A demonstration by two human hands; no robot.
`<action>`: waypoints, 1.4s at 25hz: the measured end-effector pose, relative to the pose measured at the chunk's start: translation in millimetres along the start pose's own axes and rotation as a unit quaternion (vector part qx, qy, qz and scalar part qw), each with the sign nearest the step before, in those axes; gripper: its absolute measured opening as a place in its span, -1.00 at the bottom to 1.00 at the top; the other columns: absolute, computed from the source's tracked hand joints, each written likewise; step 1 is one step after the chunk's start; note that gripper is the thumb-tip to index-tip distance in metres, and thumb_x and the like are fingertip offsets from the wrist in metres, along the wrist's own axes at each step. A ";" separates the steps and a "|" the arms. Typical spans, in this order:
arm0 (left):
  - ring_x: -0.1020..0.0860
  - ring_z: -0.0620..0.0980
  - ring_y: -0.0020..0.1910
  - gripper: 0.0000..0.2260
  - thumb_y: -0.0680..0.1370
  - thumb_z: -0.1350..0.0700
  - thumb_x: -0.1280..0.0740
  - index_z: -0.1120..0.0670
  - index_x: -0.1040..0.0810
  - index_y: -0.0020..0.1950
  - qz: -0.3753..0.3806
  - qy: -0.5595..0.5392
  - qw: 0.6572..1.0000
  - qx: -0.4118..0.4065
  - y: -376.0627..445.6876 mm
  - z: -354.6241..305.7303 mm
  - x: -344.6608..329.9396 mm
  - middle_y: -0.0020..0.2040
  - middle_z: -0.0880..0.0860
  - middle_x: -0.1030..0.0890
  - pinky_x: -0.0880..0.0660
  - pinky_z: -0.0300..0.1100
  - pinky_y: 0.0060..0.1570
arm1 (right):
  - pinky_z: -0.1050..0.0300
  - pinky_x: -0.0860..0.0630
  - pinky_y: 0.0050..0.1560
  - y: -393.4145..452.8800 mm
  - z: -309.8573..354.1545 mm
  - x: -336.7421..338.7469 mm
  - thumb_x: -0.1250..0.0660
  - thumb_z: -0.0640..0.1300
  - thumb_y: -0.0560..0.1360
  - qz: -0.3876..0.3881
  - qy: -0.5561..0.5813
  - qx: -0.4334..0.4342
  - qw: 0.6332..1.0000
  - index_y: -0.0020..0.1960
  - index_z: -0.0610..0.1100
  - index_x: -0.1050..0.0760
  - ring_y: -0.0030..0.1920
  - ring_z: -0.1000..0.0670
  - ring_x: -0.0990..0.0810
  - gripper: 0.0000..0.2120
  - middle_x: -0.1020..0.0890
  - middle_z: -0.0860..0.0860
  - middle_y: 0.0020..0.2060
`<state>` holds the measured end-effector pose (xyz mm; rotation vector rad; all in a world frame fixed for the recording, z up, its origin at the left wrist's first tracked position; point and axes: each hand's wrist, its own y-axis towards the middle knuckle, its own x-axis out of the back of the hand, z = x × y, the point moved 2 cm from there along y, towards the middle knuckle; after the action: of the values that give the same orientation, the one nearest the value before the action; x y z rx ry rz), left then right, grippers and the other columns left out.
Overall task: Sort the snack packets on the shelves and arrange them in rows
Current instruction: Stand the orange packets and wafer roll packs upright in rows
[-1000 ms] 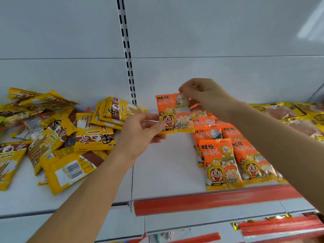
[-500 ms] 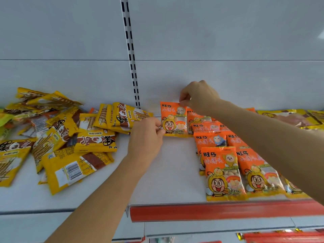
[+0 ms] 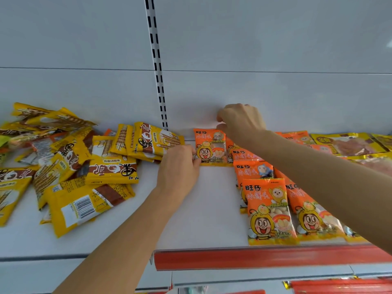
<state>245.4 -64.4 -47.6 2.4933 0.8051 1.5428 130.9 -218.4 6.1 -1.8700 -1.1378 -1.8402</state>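
Note:
An orange snack packet (image 3: pixel 210 147) with a cartoon face lies flat at the back of the white shelf (image 3: pixel 212 209), against the back wall. My left hand (image 3: pixel 180 168) pinches its lower left corner. My right hand (image 3: pixel 239 122) pinches its top right corner with curled fingers. To the right, more orange packets (image 3: pixel 269 209) lie in two overlapping rows running toward the front edge. A loose heap of yellow-and-brown wafer-roll packets (image 3: pixel 84 166) covers the shelf's left part.
Gold packets of dried meat (image 3: pixel 347 143) lie at the far right. A slotted upright (image 3: pixel 158 66) runs up the back wall. A red price rail (image 3: pixel 265 257) lines the front edge. Bare shelf lies between the yellow heap and the orange rows.
Both hands carried the orange packet from mid-air down and back, laying it flat at the rear of the shelf. The camera has moved closer.

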 end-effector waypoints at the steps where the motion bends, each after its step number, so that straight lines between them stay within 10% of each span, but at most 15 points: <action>1: -0.63 0.02 -0.08 -0.84 0.58 0.06 -0.42 0.12 -0.68 0.05 0.006 -0.005 1.000 -0.006 -1.3 -0.3 3.2 -0.09 0.06 -0.70 -0.45 -0.16 -0.18 | 0.04 -0.55 -0.08 -0.1 1.8 4.8 -0.37 -0.03 0.60 -0.001 0.016 0.001 1.000 0.11 -0.12 -0.63 -0.02 -0.21 -0.64 -0.80 -0.67 -0.06 0.02; 10: -0.57 0.02 -0.09 -0.90 0.57 0.02 -0.34 -0.02 -0.62 0.02 -0.091 0.067 0.991 -0.069 -31.0 67.1 123.9 -0.06 -0.04 -0.56 -0.55 -0.03 -0.18 | 0.01 -0.54 -0.07 18.0 124.0 63.8 -0.35 0.04 0.57 -0.065 0.193 0.102 0.974 0.14 -0.01 -0.60 -0.05 -0.07 -0.61 -0.79 -0.66 0.07 -0.04; 20: -0.64 0.13 -0.05 -0.86 0.55 0.19 -0.30 0.05 -0.63 0.01 -0.083 0.056 0.987 0.123 -34.9 248.1 198.2 -0.05 0.06 -0.69 -0.57 0.01 -0.08 | -0.10 -0.55 0.02 36.0 317.2 45.2 -0.23 0.09 0.58 -0.012 0.139 0.272 0.952 0.23 -0.02 -0.53 0.14 -0.15 -0.53 -0.69 -0.60 -0.04 0.07; 25: -0.56 -0.03 -0.04 -0.84 0.58 0.10 -0.29 -0.03 -0.66 0.04 0.024 -0.100 0.974 0.202 -8.0 269.9 197.1 -0.06 -0.07 -0.62 -0.51 -0.11 0.06 | -0.07 -0.45 0.10 33.4 337.0 35.1 -0.21 0.20 0.58 0.035 0.103 0.212 0.971 0.27 0.09 -0.51 0.27 -0.10 -0.40 -0.66 -0.48 0.00 0.21; 28: -0.65 0.03 -0.11 -0.80 0.45 0.03 -0.33 0.07 -0.72 -0.12 -0.022 -0.265 0.924 0.274 -9.1 276.4 200.2 -0.16 0.01 -0.70 -0.60 0.10 0.13 | -0.09 -0.48 0.13 32.1 334.7 32.2 -0.23 0.20 0.57 0.038 0.120 0.176 0.976 0.25 0.14 -0.52 0.29 -0.07 -0.40 -0.69 -0.48 0.04 0.19; 32: -0.61 -0.24 -0.18 -0.75 0.52 0.22 -0.32 0.03 -0.74 0.08 -0.100 -0.349 0.899 0.244 -21.7 268.0 214.3 -0.17 -0.15 -0.66 -0.62 -0.20 -0.02 | -0.16 -0.47 0.18 25.3 336.3 27.9 -0.25 0.17 0.56 0.045 0.140 0.114 0.983 0.25 0.14 -0.54 0.25 -0.06 -0.41 -0.69 -0.48 0.05 0.18; 35: -0.54 0.04 -0.19 -0.71 0.51 0.22 -0.27 0.01 -0.74 0.07 -0.109 -0.412 0.882 0.202 -26.6 259.7 229.4 -0.14 0.12 -0.63 -0.58 0.04 -0.14 | -0.15 -0.42 0.23 27.6 340.6 33.0 -0.21 0.24 0.55 0.035 0.199 0.062 0.977 0.35 0.12 -0.45 0.29 -0.04 -0.44 -0.57 -0.55 0.08 0.22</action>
<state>537.2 117.6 2.3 2.7904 1.2354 0.1541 389.2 7.5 -4.9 -1.3719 -1.0042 -1.9386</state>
